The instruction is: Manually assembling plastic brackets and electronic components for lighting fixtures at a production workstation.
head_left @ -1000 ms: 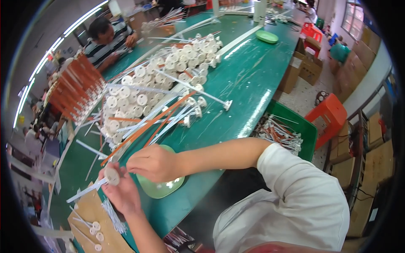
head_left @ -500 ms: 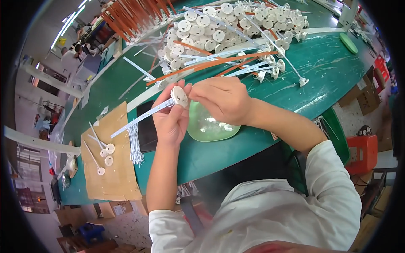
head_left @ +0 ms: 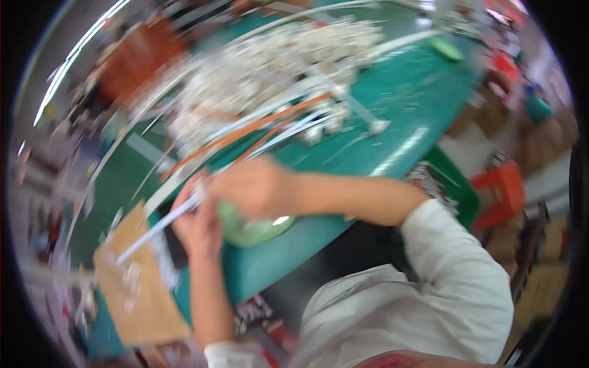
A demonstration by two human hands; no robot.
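The picture is smeared by motion. My left hand point(head_left: 199, 232) grips a slim pale LED strip point(head_left: 156, 229) by its round white base point(head_left: 200, 191), and the strip slants down to the left. Close against that base is my right hand point(head_left: 254, 187), its fingers curled and pressed together; whatever they pinch is too blurred to make out. Partly beneath my right hand sits a translucent green bowl point(head_left: 257, 232) on the green table point(head_left: 276, 260); small shiny bits show in it.
Beyond my hands lies a big heap of white round-based pieces point(head_left: 245, 80), with orange strips point(head_left: 245, 132) before it. Left are cardboard point(head_left: 144, 310) with small pieces on it, a white wire bundle point(head_left: 164, 260) and a dark flat object point(head_left: 175, 242). A green crate point(head_left: 463, 190) and red-orange stool point(head_left: 503, 193) stand right.
The whole view has swung, so the table and both hands appear farther left and lower. My left hand still holds the strip by its base, with my right hand close beside it.
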